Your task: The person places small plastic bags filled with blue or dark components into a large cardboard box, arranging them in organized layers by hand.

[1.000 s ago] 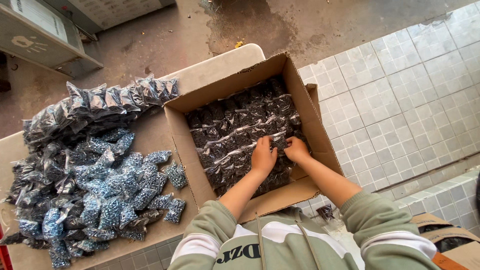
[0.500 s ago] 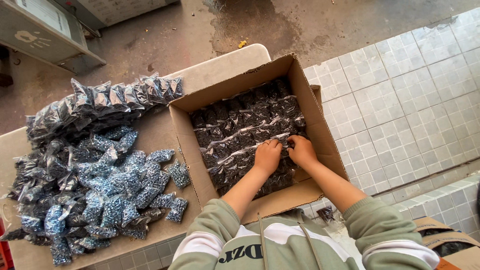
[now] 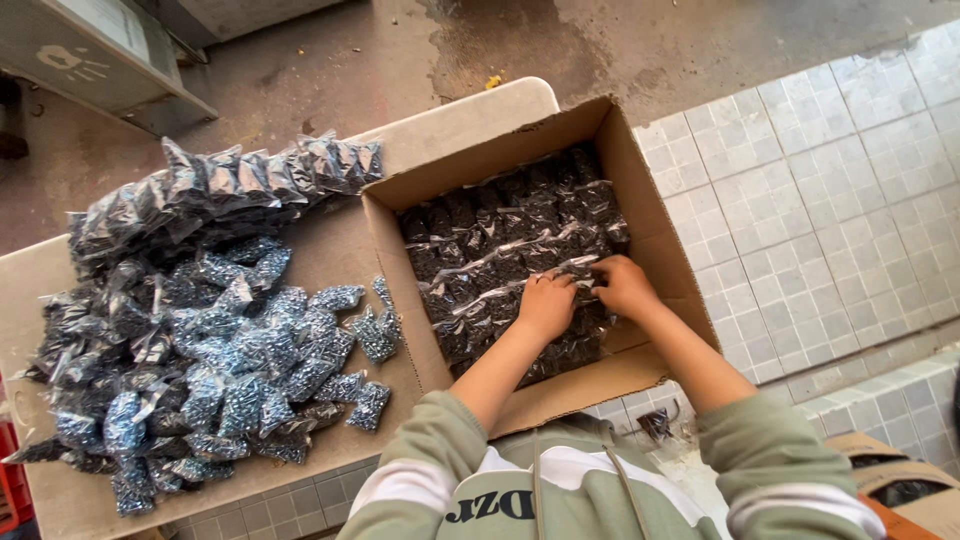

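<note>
Both hands have slid a little toward the near right corner of the cardboard box [image 3: 655, 230] since a second ago, staying low on the packed layer. Inside that box lie rows of small clear bags of dark screws [image 3: 505, 245], filling it nearly wall to wall. The left hand [image 3: 547, 305] rests flat on the bags near the box's middle, fingers loosely curled and pressing down; the right hand [image 3: 622, 287], just beside it toward the box's right wall, pinches the edge of one bag. To seat that bag well, I'd judge it should be tucked flush into its row while the other palm keeps the neighbours from lifting. Left of the box, on the tabletop [image 3: 330, 255], sprawls a loose heap of screw bags [image 3: 215, 360], with a neater stacked row of bags [image 3: 230, 185] behind it. Right of the box is the tiled floor [image 3: 830, 170].
</note>
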